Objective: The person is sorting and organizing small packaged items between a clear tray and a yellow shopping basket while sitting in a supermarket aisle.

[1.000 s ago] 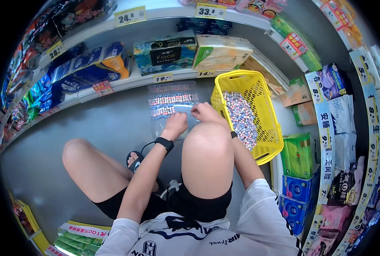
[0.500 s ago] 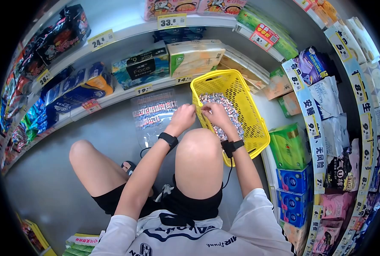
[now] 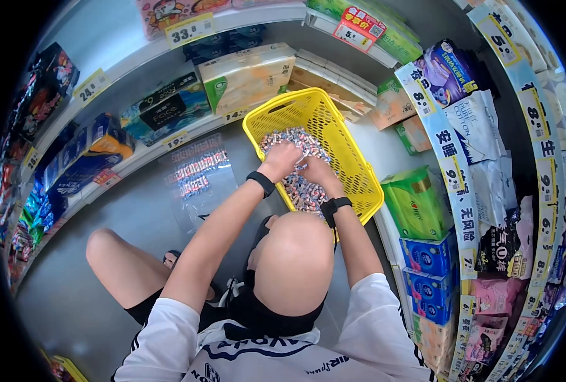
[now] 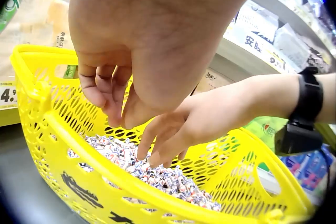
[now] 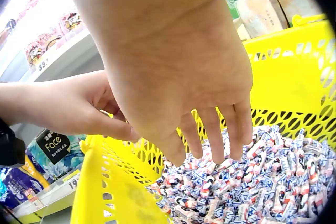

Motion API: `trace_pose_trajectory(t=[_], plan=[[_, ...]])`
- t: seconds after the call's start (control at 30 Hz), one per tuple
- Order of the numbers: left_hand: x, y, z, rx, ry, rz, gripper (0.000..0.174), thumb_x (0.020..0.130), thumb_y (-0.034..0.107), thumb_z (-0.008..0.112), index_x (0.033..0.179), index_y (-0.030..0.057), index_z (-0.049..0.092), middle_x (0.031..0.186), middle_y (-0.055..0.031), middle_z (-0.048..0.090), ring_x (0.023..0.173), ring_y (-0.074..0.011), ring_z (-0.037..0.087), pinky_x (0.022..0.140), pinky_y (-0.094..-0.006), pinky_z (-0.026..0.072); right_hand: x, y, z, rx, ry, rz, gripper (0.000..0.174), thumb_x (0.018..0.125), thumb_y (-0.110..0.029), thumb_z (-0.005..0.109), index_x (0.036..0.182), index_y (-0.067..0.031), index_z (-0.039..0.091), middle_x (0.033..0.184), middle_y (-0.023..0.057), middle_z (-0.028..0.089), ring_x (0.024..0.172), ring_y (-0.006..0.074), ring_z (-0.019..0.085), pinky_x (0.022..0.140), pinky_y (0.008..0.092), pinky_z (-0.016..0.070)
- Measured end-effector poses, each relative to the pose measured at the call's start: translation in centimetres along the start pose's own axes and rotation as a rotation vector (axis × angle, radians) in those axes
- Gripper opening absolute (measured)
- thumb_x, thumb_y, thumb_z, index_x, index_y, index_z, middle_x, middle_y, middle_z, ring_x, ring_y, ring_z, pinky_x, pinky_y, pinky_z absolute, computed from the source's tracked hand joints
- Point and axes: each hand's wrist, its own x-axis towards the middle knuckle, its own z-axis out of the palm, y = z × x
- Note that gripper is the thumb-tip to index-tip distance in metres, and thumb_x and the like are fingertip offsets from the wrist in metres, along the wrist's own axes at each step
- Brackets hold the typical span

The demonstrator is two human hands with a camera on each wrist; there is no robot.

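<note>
Wrapped sweets (image 3: 303, 194), in white, blue and red, lay heaped inside a yellow basket (image 3: 354, 167), whose openwork walls stood around them. Both hands were close together above the near-left part of the heap; whether they touched each other could not be told. The left hand (image 3: 284, 159) had its fingers loosely bent, with gaps between them and nothing visible in its grasp. The right hand (image 3: 319, 174) reached down with its fingers slightly spread and relaxed, their tips at the sweets (contact could not be confirmed). Each wrist bore a black band. Left of the basket, on the grey floor (image 3: 114, 197), lay a clear plastic sheet or bag (image 3: 209, 201) with rows of similar sweets (image 3: 197, 167). A far shelf held a beige-and-green pack (image 3: 250, 77) and, farther left, a dark "Face" pack (image 3: 168, 109). At right stood a green pack (image 3: 416, 204), with blue packs (image 3: 426, 256) on its near side. A bent knee (image 3: 295, 261) was nearer the camera.
</note>
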Motion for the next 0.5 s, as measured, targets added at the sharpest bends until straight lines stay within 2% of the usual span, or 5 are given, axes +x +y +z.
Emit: trace_pose_trajectory(t=[0.07, 0.17, 0.27, 0.4, 0.5], plan=[[0.9, 0.2, 0.8, -0.01, -0.061, -0.025, 0.012, 0.076, 0.001, 0.066, 0.088, 0.0006, 0.071, 0.09, -0.0202, 0.069, 0.094, -0.037, 0.07, 0.079, -0.046, 0.0602, 0.7, 1.0, 0.8, 0.003, -0.036, 0.042, 0.045, 0.084, -0.033, 0.074, 0.123, -0.0112, 0.071, 0.118, 0.0216, 0.071, 0.113, 0.0358, 0.068, 0.099, 0.0449, 0.053], [2.5, -0.5, 1.7, -0.086, -0.32, -0.082, 0.02, 0.08, 0.003, 0.066, 0.099, -0.0001, 0.071, 0.099, -0.0231, 0.072, 0.096, -0.0394, 0.071, 0.082, -0.0474, 0.0593, 1.6, 2.1, 1.7, 0.117, -0.028, 0.067, 0.054, 0.084, -0.032, 0.075, 0.132, -0.009, 0.065, 0.118, 0.0227, 0.071, 0.113, 0.0371, 0.068, 0.097, 0.045, 0.0535], [3.6, -1.0, 2.8, -0.129, -0.406, -0.064, 0.024, 0.081, 0.004, 0.066, 0.104, 0.0001, 0.071, 0.101, -0.0236, 0.072, 0.098, -0.0388, 0.071, 0.082, -0.0479, 0.059, 2.5, 3.0, 2.6, 0.227, -0.065, 0.094, 0.06, 0.083, -0.03, 0.076, 0.137, -0.0082, 0.06, 0.119, 0.022, 0.071, 0.114, 0.0371, 0.067, 0.095, 0.0457, 0.0538], [4.6, -0.6, 3.5, -0.108, -0.505, -0.136, 0.028, 0.084, 0.006, 0.066, 0.11, 0.0019, 0.072, 0.103, -0.0219, 0.074, 0.1, -0.0374, 0.072, 0.082, -0.047, 0.0589, 2.9, 3.6, 4.0, 0.244, 0.116, -0.049, 0.059, 0.083, -0.015, 0.075, 0.139, -0.0068, 0.056, 0.115, 0.0198, 0.073, 0.11, 0.0374, 0.068, 0.094, 0.0466, 0.0544], [4.9, -0.7, 3.7, -0.145, -0.573, -0.112, 0.028, 0.085, 0.007, 0.065, 0.113, 0.0027, 0.071, 0.105, -0.0203, 0.074, 0.099, -0.0369, 0.072, 0.082, -0.0472, 0.0589, 4.1, 4.1, 4.7, 0.261, 0.086, -0.04, 0.06, 0.083, -0.007, 0.073, 0.14, -0.0084, 0.055, 0.116, 0.0201, 0.072, 0.11, 0.0377, 0.068, 0.092, 0.0469, 0.055]])
